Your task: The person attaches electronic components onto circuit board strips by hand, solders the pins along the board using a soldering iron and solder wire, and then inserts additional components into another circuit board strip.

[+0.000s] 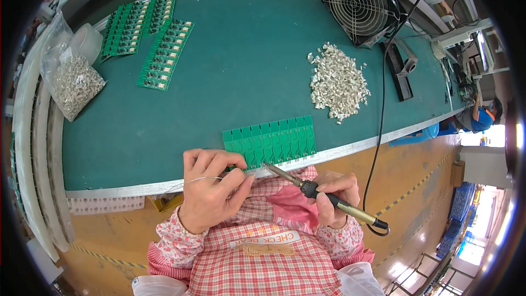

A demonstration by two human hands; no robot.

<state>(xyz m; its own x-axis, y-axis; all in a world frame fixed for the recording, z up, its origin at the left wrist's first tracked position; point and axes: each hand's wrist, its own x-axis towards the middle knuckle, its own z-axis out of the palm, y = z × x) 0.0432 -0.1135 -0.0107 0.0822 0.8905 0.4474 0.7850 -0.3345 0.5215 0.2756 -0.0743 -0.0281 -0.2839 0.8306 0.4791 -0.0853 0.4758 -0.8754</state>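
A green circuit board panel [271, 138] lies at the table's front edge, with a row of pins along its near side. My right hand [335, 193] grips a soldering iron [353, 211] like a pen, its tip touching or very close to the near edge of the panel. Between the closed fingers of my left hand [211, 186] runs a thin solder wire [204, 178]. That hand is at the panel's left near corner, and its fingertips hide part of it. Whether the wire's end meets the iron's tip is too small to tell.
A heap of small white connectors [338, 83] sits right of the panel. Behind it stands a black fan [356, 3]. The iron's black cable [380, 126] crosses the table edge. Populated boards [166, 55] and a bag of connectors [76, 85] lie at far left. A person [482, 118] is at far right.
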